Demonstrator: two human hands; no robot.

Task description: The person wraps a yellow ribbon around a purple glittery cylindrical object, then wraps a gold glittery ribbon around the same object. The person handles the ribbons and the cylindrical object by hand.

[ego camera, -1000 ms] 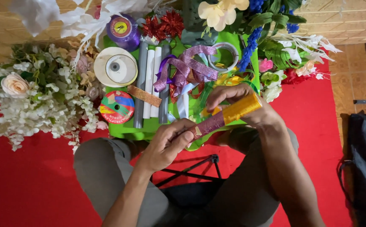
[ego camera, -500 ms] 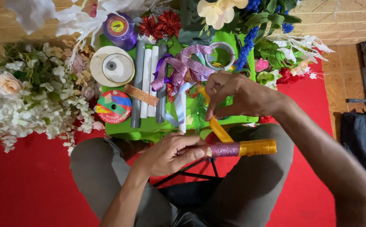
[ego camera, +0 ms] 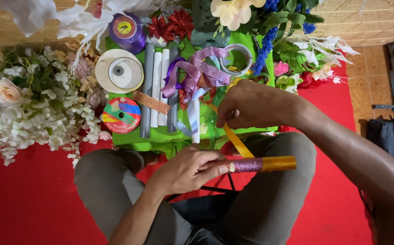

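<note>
Left hand (ego camera: 188, 169): fingers clenched round the near end of a stick (ego camera: 249, 164), held level above the lap; the stick shows a purple glitter stretch and a gold stretch at its right end.

Right hand (ego camera: 251, 105): fingertips pinched on a gold ribbon (ego camera: 236, 140), which runs taut and slanting down to the stick.

Handling, by judgement: the ribbon is light, thin and slick, likely to slip or twist, best pinched flat near the stick; the stick looks stiff and light, best held at its wrapped end.

Beyond: a green tray (ego camera: 135, 136) on the far side, with ribbon spools (ego camera: 121, 115), paper rolls (ego camera: 157, 90) and a purple bow (ego camera: 197, 72).

Left: white flowers (ego camera: 29, 113). Underneath: a red cloth (ego camera: 20, 199).
</note>
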